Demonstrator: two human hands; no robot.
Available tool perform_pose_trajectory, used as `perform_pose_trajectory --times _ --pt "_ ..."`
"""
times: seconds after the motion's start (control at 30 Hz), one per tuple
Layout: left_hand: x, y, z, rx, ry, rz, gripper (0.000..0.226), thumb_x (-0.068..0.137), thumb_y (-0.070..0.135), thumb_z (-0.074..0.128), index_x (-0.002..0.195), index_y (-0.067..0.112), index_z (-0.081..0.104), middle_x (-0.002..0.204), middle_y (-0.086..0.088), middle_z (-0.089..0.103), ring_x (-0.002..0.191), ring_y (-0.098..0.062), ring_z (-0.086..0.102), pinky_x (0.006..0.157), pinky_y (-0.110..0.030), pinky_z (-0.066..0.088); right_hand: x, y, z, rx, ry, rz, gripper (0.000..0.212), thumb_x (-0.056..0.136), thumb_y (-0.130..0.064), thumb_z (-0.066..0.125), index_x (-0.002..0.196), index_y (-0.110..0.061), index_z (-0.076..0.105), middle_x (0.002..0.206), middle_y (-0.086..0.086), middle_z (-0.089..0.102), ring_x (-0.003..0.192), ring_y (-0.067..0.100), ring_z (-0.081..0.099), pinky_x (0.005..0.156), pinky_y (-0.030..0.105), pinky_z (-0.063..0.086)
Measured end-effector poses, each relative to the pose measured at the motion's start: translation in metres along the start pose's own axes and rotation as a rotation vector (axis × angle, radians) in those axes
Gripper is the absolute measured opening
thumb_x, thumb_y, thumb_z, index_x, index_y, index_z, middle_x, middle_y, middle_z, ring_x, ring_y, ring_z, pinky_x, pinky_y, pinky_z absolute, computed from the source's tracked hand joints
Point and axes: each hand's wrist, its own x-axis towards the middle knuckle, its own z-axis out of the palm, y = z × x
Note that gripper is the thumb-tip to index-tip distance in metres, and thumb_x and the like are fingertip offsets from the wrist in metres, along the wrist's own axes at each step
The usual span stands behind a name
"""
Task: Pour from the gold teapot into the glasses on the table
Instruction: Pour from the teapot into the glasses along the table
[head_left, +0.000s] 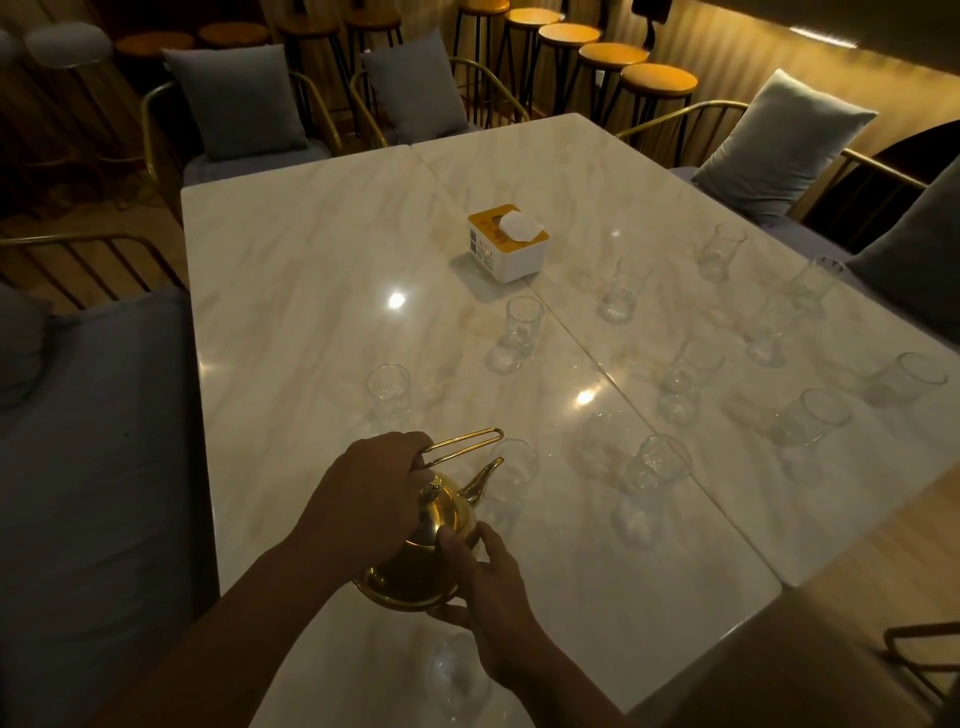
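My left hand is curled round the wire handle of the gold teapot. My right hand cups its lower body, thumb on the side, fingers under the base. The pot seems lifted off the table and tilted, its long axis running from base at 7 o'clock to spout at 1 o'clock. The nearest glass stands just beyond the spout tip, also at 1 o'clock, so I judge the pour needs only a forward tip along that line. A 2nd glass stands at 3 o'clock, nearer my right hand.
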Motion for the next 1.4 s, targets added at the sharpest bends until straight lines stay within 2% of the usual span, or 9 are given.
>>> perform_pose_trajectory --times 0.33,0.53,0.6,0.73,0.87,1.0,1.17,1.27,1.4 --pt "-0.002 -0.001 -0.001 0.032 0.016 0.038 0.03 0.092 0.024 0.055 0.12 0.016 0.059 0.106 -0.001 0.067 0.094 -0.016 0.062 0.087 -0.032 0.051 0.001 0.002 -0.001 -0.005 0.005 0.008 0.015 0.096 -0.037 0.068 0.1 -0.042 0.054 0.098 -0.012 0.067 0.095 0.016 0.069 0.074 0.036 0.065" --pt "-0.001 -0.001 -0.002 0.046 0.013 0.047 0.03 0.091 0.025 0.055 0.12 0.015 0.058 0.106 -0.001 0.067 0.093 -0.017 0.062 0.087 -0.034 0.052 0.004 0.006 -0.001 0.002 -0.014 0.012 0.016 0.095 -0.039 0.069 0.1 -0.04 0.054 0.098 -0.012 0.067 0.098 0.02 0.069 0.072 0.035 0.064" --pt "-0.001 -0.001 -0.001 0.047 0.018 0.048 0.031 0.091 0.025 0.055 0.121 0.015 0.058 0.106 -0.002 0.067 0.094 -0.017 0.062 0.087 -0.034 0.052 0.006 0.008 -0.003 0.006 -0.012 0.01 0.022 0.093 -0.042 0.07 0.106 -0.041 0.053 0.1 -0.011 0.067 0.104 0.024 0.069 0.073 0.035 0.064" --pt "-0.002 -0.002 -0.001 0.049 0.024 0.044 0.032 0.09 0.024 0.057 0.12 0.014 0.059 0.107 -0.002 0.068 0.094 -0.017 0.063 0.087 -0.032 0.052 0.011 0.013 -0.004 -0.008 -0.02 0.008 0.05 0.092 -0.044 0.071 0.13 -0.04 0.04 0.103 -0.013 0.065 0.107 0.025 0.066 0.072 0.035 0.065" --pt "-0.002 -0.002 0.0 0.038 0.02 0.033 0.031 0.09 0.024 0.057 0.119 0.014 0.059 0.107 -0.002 0.068 0.094 -0.017 0.063 0.087 -0.032 0.052 0.011 0.015 -0.005 -0.013 -0.044 0.006 0.051 0.091 -0.046 0.071 0.131 -0.038 0.04 0.101 -0.014 0.064 0.097 0.018 0.067 0.071 0.034 0.065" --pt "-0.004 -0.002 0.001 0.037 0.031 0.036 0.032 0.09 0.024 0.058 0.12 0.015 0.059 0.106 -0.001 0.068 0.093 -0.016 0.063 0.086 -0.029 0.051 0.014 0.018 -0.006 -0.014 -0.038 0.022 0.064 0.081 -0.052 0.074 0.135 -0.037 0.042 0.115 -0.002 0.067 0.114 0.031 0.067 0.081 0.042 0.066" --pt "-0.003 -0.004 -0.001 0.032 0.039 0.032 0.028 0.09 0.024 0.057 0.118 0.016 0.06 0.102 0.0 0.067 0.089 -0.015 0.062 0.083 -0.03 0.052 0.015 0.018 -0.007 -0.001 -0.041 0.021 0.039 0.074 -0.053 0.075 0.106 -0.043 0.054 0.107 -0.005 0.071 0.109 0.029 0.071 0.08 0.043 0.066" --pt "-0.003 -0.005 -0.001 0.037 0.043 0.034 0.027 0.09 0.025 0.057 0.115 0.016 0.06 0.099 0.002 0.067 0.087 -0.014 0.061 0.081 -0.03 0.052 0.016 0.02 -0.006 -0.003 -0.039 0.015 0.032 0.081 -0.05 0.074 0.105 -0.042 0.054 0.106 -0.004 0.072 0.108 0.029 0.071 0.083 0.045 0.065" --pt "-0.004 -0.004 -0.001 0.032 0.051 0.032 0.027 0.09 0.024 0.058 0.115 0.015 0.061 0.1 0.001 0.068 0.087 -0.014 0.062 0.082 -0.03 0.052 0.016 0.02 -0.003 -0.007 -0.026 0.018 0.045 0.079 -0.052 0.075 0.116 -0.042 0.053 0.111 0.0 0.073 0.111 0.033 0.072 0.085 0.048 0.066"
